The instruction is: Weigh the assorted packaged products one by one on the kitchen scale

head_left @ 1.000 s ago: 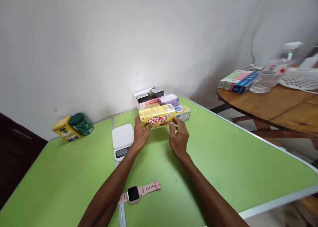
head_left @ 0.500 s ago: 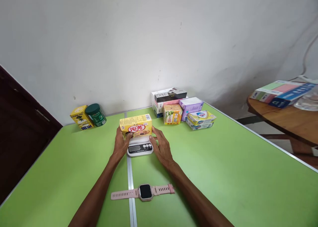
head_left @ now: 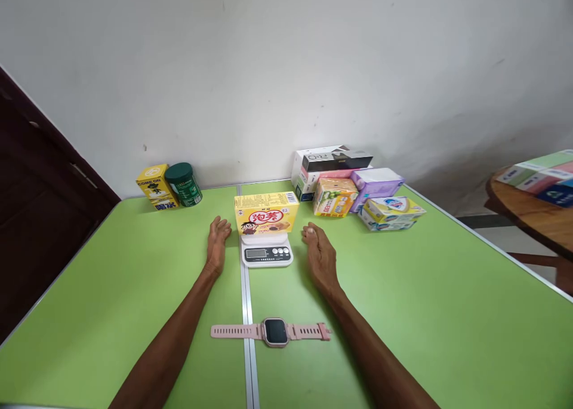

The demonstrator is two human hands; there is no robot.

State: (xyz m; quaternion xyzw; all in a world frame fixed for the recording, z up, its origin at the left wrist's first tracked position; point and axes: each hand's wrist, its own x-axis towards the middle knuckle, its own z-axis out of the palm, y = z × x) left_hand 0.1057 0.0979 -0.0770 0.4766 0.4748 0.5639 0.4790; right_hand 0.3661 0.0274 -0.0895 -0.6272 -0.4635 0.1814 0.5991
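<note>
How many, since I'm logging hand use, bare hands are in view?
2: the left hand is left of the white scale, the right hand right of it, both apart from the yellow box on it.

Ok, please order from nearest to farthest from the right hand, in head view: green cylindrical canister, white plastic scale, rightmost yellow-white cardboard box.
1. White plastic scale: just left of the right hand.
2. Yellow-white box: right, farther back.
3. Green canister: far left.

The middle box [head_left: 266,214] reads "泡芙", the left carton [head_left: 157,188] "COME ON".
</note>
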